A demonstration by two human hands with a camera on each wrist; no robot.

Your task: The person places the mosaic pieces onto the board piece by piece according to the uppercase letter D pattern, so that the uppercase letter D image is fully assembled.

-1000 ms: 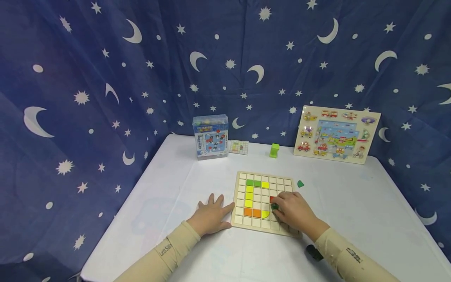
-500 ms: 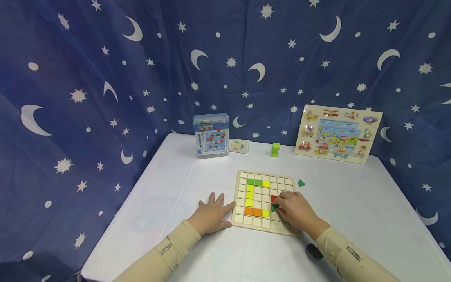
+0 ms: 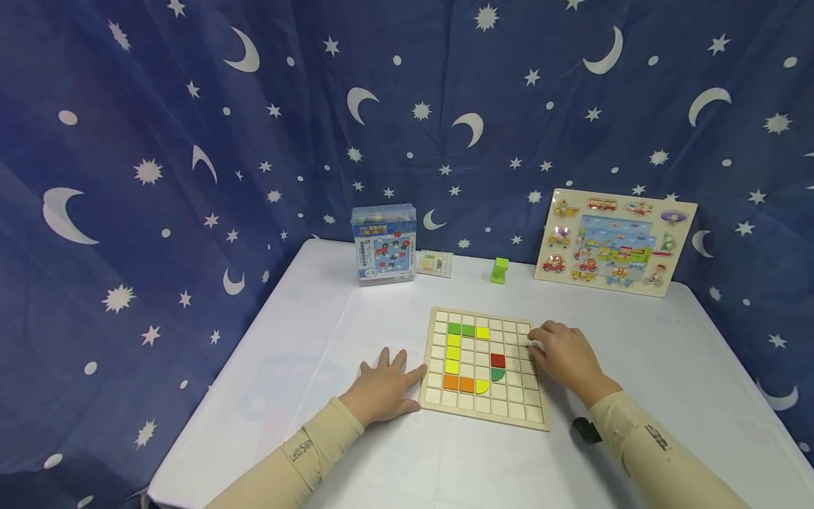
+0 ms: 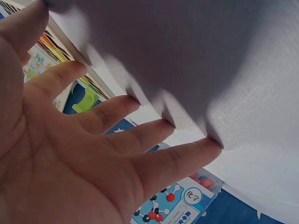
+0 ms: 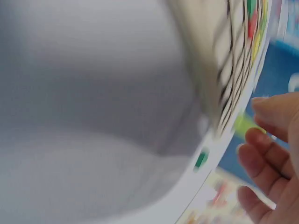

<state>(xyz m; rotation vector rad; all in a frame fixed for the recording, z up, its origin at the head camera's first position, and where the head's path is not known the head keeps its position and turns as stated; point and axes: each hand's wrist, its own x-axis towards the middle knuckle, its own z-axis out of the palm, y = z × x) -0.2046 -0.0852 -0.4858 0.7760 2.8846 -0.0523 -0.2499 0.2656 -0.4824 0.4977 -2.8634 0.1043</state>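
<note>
My left hand rests on the white table with its fingers spread, thumb side against the left edge of the wooden grid board. Spread fingers of the left hand also show in the left wrist view, fingertips on the cloth. My right hand is over the board's right edge, fingers loosely bent. In the right wrist view that right hand holds nothing, and a small green piece lies on the cloth beyond it. On the board sit a red square, a green quarter-round, a yellow quarter-round and two orange squares.
Behind the board stand a boxed molecule set, a small pattern card and a light green block. A vehicle picture puzzle leans at the back right. A black object lies by the right forearm.
My right hand has let go of the green quarter-round, leaving it below the red square, and moved right and away to the board's edge. My left hand has stayed in place.
</note>
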